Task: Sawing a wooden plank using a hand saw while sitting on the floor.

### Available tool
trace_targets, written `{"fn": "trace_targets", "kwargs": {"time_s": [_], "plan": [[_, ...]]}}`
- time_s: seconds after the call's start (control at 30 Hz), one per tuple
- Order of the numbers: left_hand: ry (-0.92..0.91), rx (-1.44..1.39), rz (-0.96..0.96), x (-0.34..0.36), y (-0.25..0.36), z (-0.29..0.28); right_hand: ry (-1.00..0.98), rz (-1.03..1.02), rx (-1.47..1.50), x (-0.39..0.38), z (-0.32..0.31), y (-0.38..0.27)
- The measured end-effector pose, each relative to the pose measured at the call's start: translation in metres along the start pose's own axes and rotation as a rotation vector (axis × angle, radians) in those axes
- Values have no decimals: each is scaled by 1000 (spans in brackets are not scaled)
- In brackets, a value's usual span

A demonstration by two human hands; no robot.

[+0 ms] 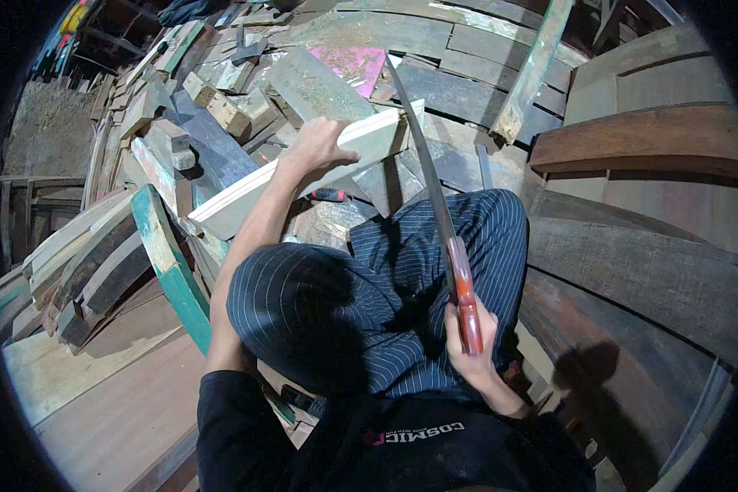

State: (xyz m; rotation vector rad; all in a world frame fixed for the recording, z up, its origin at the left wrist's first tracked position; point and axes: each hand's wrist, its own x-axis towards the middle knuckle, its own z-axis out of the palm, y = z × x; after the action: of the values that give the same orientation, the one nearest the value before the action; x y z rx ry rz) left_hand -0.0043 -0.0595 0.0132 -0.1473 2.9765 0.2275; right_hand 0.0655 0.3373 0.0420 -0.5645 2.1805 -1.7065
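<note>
My left hand [318,149] is closed over the top edge of a pale wooden board [246,195], which slants up to the right in front of my knees. In my right hand [474,338] is the reddish-brown handle of a handsaw [430,176]. The long, dark blade points away from me and crosses the board's far right end. From this view I cannot tell whether its teeth are in the wood. My fingers wrap the handle beside my right knee. A red and black tool handle [328,195] lies under the board, its other end hidden.
Wood offcuts [221,115] are heaped at the left, with a green-painted curved piece [168,262] near my left arm. A pink sheet [351,67] lies beyond the board. A worn post [533,74] stands at far right, beside large brown planks [640,148].
</note>
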Motion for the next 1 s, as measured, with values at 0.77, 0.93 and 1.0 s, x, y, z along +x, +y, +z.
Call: {"fn": "trace_targets", "kwargs": {"time_s": [0.77, 0.93, 1.0], "plan": [[-58, -81, -26, -8, 9, 4, -28, -60, -71, -21, -5, -28], [70, -40, 37, 14, 22, 7, 60, 83, 182, 84, 23, 13], [49, -42, 62, 12, 15, 6, 20, 7, 58, 67, 20, -3]]}}
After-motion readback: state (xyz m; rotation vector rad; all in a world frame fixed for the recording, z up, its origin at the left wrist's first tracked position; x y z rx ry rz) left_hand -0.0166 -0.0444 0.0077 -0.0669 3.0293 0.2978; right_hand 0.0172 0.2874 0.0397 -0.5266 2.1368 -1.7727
